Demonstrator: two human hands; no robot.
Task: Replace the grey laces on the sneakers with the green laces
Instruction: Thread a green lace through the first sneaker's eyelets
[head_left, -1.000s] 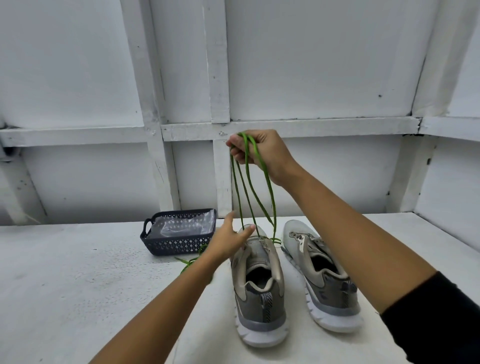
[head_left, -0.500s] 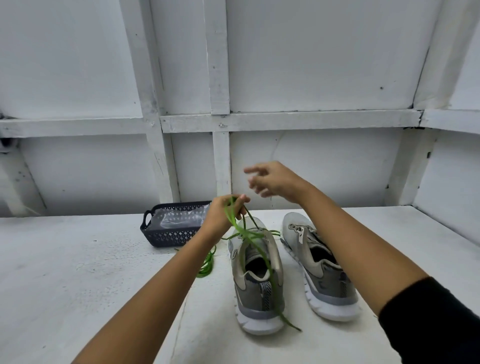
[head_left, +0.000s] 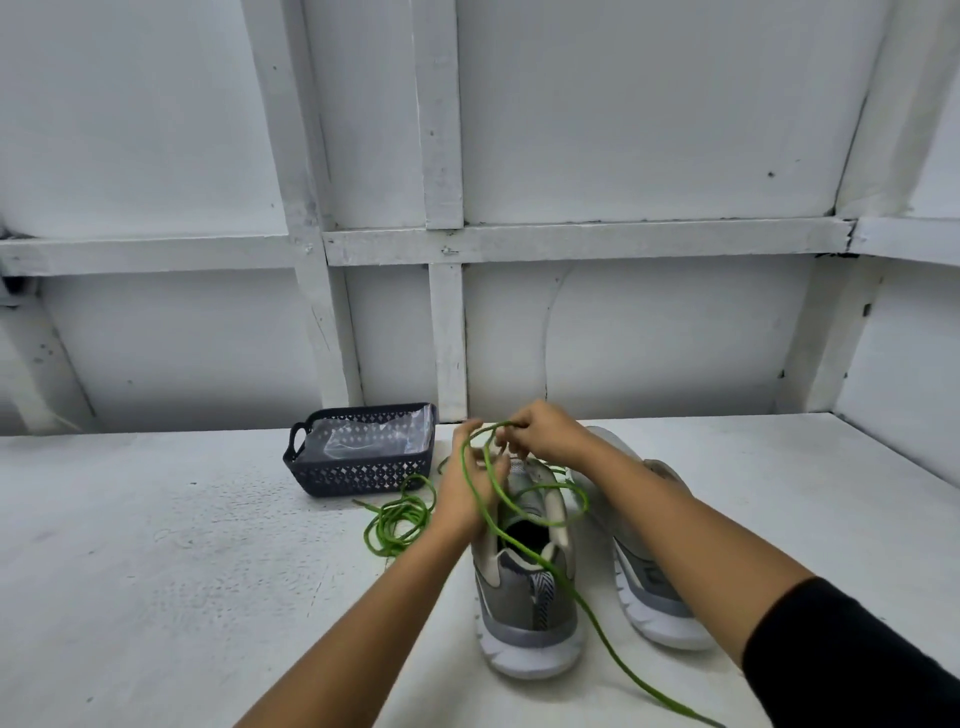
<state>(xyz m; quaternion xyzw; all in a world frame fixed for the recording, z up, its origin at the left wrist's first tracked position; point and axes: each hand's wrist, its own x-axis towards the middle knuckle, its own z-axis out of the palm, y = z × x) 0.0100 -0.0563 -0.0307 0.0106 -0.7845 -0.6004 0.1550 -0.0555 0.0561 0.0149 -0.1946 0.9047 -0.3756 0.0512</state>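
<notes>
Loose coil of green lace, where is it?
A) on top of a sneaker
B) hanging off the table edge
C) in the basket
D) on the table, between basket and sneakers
D: the green coil lies on the table, just in front of the basket and left of the nearest sneaker.

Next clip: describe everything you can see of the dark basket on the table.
The basket is dark, rectangular and plastic-looking, with diamond-shaped cutouts in its walls and a loop handle on its left end. It stands upright on the white table near the back wall, left of the sneakers. Crumpled clear plastic lies inside. A coiled green lace lies just in front; contact is unclear.
</notes>
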